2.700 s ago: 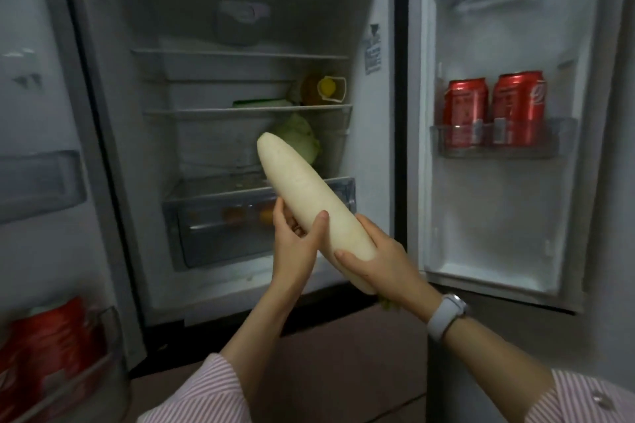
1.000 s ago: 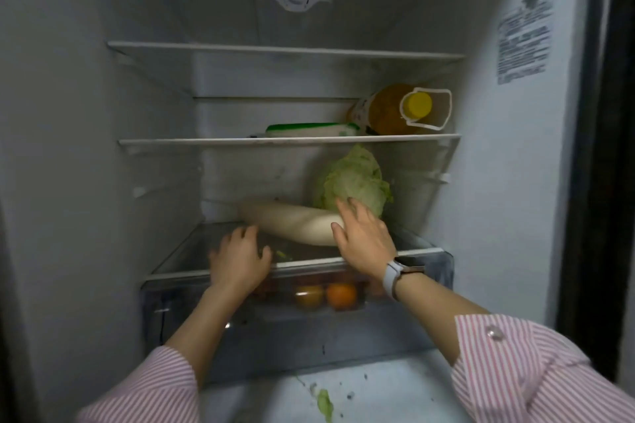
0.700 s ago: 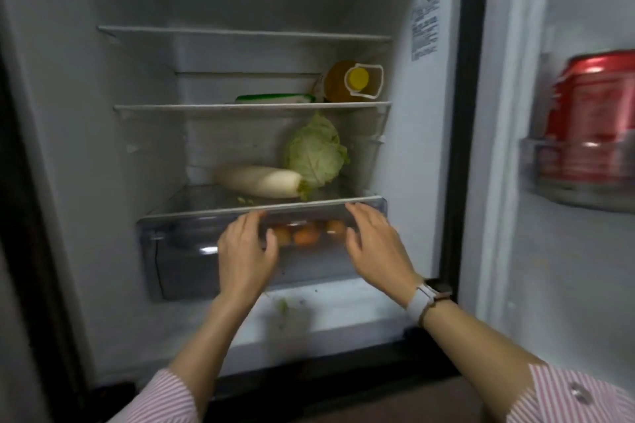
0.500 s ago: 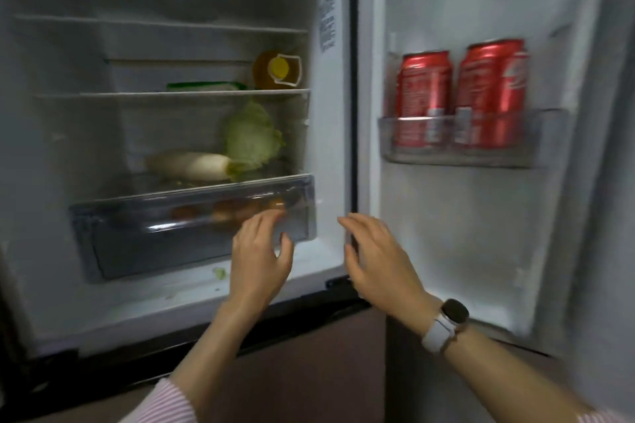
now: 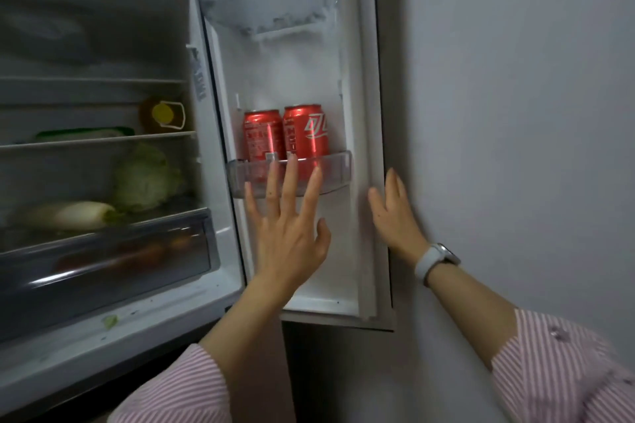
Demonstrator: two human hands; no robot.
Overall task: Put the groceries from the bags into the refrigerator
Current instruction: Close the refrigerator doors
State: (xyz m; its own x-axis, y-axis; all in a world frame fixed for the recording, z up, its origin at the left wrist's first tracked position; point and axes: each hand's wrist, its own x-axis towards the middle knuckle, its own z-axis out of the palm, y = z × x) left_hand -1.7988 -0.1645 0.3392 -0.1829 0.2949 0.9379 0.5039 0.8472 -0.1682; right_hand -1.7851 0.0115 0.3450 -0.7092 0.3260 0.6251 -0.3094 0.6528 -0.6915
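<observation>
The refrigerator stands open. A white radish point(image 5: 74, 215) lies on the glass shelf above the drawer, with a green cabbage point(image 5: 144, 178) just behind it to the right. My left hand point(image 5: 288, 227) is spread open in front of the inside of the right door point(image 5: 302, 79), fingertips over the door bin point(image 5: 338, 170). My right hand point(image 5: 395, 216) is flat at the door's outer edge, empty, a white watch on its wrist. No bag is in view.
Two red cans point(image 5: 285, 136) stand in the door bin. A yellow-capped bottle point(image 5: 161, 115) and a flat green package point(image 5: 86, 133) sit on the middle shelf. The crisper drawer point(image 5: 103, 261) holds orange fruit. A grey wall point(image 5: 515, 113) is right behind the door.
Both hands set the radish on the shelf beside the cabbage, let go and drew out. My view swung right, and the hands now reach the right door.
</observation>
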